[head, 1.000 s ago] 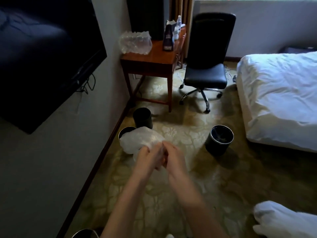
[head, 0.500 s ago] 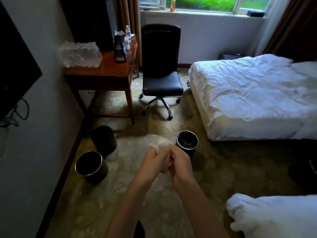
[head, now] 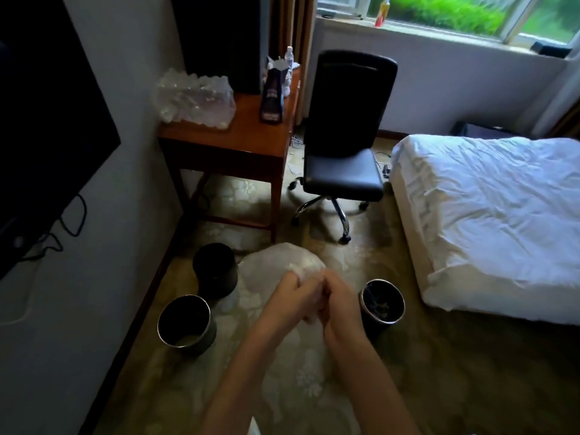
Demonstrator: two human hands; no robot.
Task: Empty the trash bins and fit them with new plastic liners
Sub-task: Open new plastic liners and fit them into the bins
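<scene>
Plastic liner (head: 276,271) (translucent), gripped by both hands

Dim room, daylight from window (head: 439,14); soft blur, edges warped.

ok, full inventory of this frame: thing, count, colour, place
trash bins: 3, black; two by the left wall, one nearer the bed
plastic liner: 1, clear, held in front of both hands
desk: 1, brown wood, left wall
bottle pack: 1, clear wrap, on desk
office chair: 1, black, beside desk
bed: 1, white sheets, right
TV: 1, black, left wall
bottle: 1, yellow-red, windowsill
left hand, right hand: both gripping the liner
</scene>
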